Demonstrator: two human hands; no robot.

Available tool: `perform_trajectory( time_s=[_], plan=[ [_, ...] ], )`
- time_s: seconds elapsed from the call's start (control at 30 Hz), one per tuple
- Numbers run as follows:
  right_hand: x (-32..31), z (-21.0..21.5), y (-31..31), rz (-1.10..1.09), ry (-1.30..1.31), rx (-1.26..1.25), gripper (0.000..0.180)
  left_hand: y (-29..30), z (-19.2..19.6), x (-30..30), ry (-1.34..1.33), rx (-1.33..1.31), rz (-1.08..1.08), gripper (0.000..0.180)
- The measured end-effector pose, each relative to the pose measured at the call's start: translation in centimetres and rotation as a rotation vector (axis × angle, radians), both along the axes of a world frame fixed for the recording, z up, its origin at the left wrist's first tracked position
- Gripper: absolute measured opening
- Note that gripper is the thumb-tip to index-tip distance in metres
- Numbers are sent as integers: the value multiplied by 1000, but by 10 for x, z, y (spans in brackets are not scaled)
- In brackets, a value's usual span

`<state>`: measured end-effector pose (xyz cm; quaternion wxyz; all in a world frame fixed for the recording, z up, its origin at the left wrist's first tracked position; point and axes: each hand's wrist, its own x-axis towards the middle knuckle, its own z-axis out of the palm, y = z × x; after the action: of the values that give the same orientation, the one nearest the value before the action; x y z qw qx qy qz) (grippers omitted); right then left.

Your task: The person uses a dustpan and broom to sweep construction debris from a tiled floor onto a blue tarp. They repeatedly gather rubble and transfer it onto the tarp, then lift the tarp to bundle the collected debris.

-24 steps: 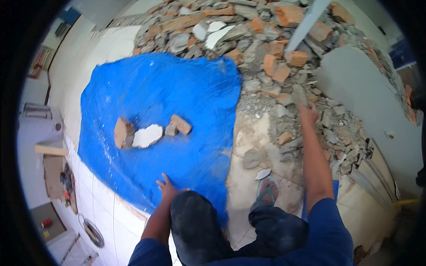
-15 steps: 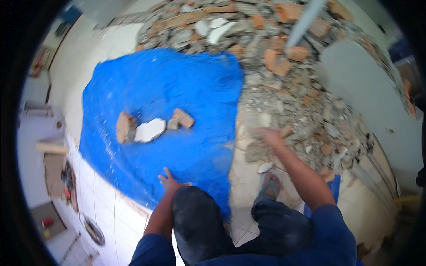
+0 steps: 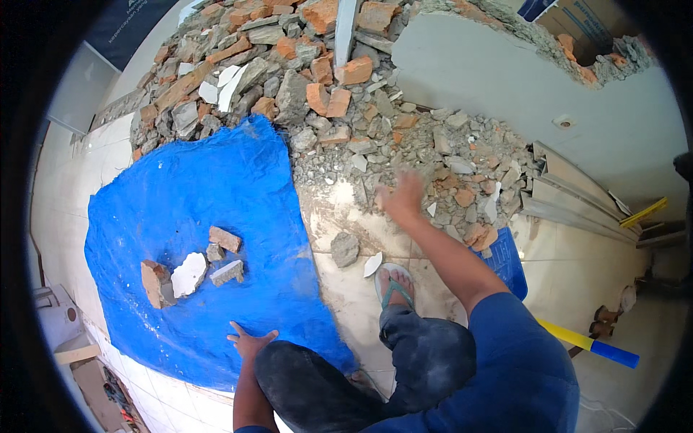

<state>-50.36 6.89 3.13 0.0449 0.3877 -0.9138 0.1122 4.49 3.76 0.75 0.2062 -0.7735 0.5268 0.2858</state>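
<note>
I see L grip (image 3: 253, 343) spread wide, fingers splayed w/ nothing in them, over the near part of a blue tarp (image 3: 195, 173), just beside a dark-trousered knee (image 3: 303, 375). Ahead of L grip, 5 pcs of debris lie on the tarp: closest, a grey bar-shaped pc (image 3: 227, 272); past that, a small grey lump (image 3: 215, 252) & a brick pc (image 3: 225, 239); further L, a white flat pc (image 3: 189, 274) next to a reddish-brown chunk (image 3: 155, 283).

R grip (image 3: 406, 200) is out at the near edge of a broad rubble heap (image 3: 291, 101). It's blurred, so I can't tell if it's spread or pinching a pc.

Nearer than R grip & to its L, on floor tiles (image 3: 346, 289), are a roundish grey chunk (image 3: 345, 249) & a white shard (image 3: 372, 264), the shard by the toes of a sandalled foot (image 3: 397, 281). Nearer & to R grip's R: a blue plastic scoop (image 3: 512, 267). Ahead-right of R grip: a big grey wall slab (image 3: 491, 79), broken-edged.
</note>
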Motion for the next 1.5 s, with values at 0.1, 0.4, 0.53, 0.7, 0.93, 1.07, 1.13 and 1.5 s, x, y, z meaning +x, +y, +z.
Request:
perform_trajectory(
  time_s=[0.1,0.4,0.53,0.7,0.93,1.07,1.13,1.5],
  plan=[
    [-43,-13,26,-321,-173,69,94,-4,7,-3,25,30,-8,163],
    [-74,-22,34,-585,-758,-212,78,12,5,-9,60,100,308,162],
    [-45,1,28,-467,-1233,-491,60,12,1,-3,-29,118,248,163],
    [69,39,-45,-56,-1390,-117,51,12,-3,1,-1,97,261,162],
    [134,75,-113,828,-1800,-173,55,11,-17,4,-90,111,175,156],
    [53,22,-52,392,-1112,-395,41,14,-15,3,16,137,146,154],
    [-7,-8,8,35,-698,-333,43,15,-11,1,-60,114,160,153],
    [-164,-35,218,-657,-297,-39,83,7,-54,48,69,180,331,155]
  ],
)
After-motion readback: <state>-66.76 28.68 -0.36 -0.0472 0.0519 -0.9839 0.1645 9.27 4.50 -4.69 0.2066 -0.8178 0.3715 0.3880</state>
